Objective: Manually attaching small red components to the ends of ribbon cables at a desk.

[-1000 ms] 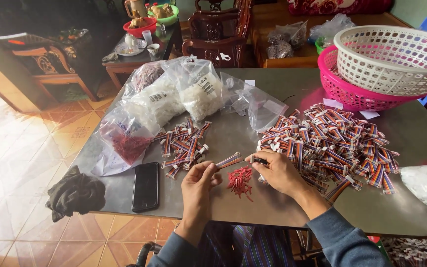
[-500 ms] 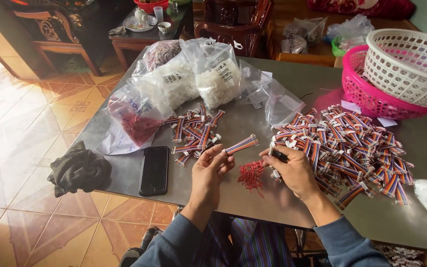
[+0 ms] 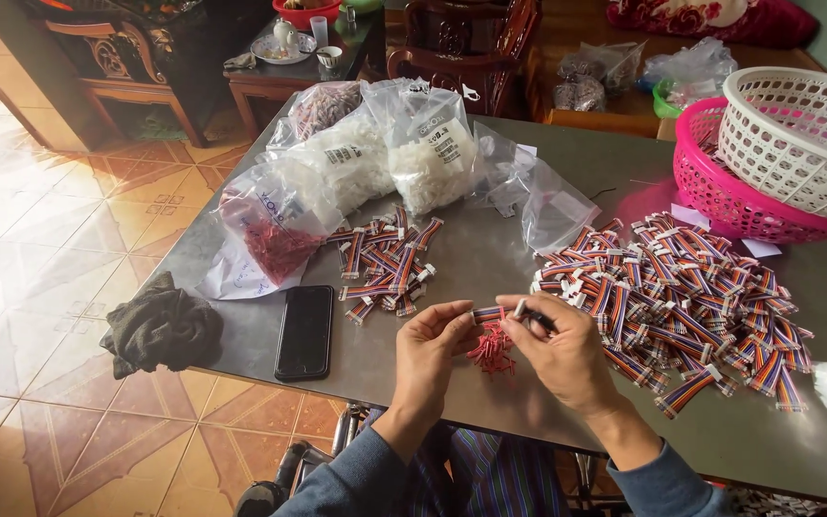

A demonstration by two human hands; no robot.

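Observation:
My left hand [image 3: 435,347] and my right hand [image 3: 564,350] pinch the two ends of one short striped ribbon cable [image 3: 492,313] just above the grey table [image 3: 490,258]. A dark thin tool also sticks out of my right hand's fingers. Under the hands lies a small heap of red pins [image 3: 493,350]. To the right spreads a big pile of the same striped cables [image 3: 686,297]. A smaller pile of cables [image 3: 387,260] lies left of centre.
A black phone [image 3: 304,331] and a dark crumpled cloth [image 3: 163,327] lie at the table's left front. Plastic bags of white parts [image 3: 430,163] and red parts [image 3: 275,239] stand behind. A white basket [image 3: 800,134] sits in a pink basket [image 3: 720,182] at the right.
The hands have come closer together on the cable, which now lies level and short between the fingers. The camera has shifted, so the table sits further right in view.

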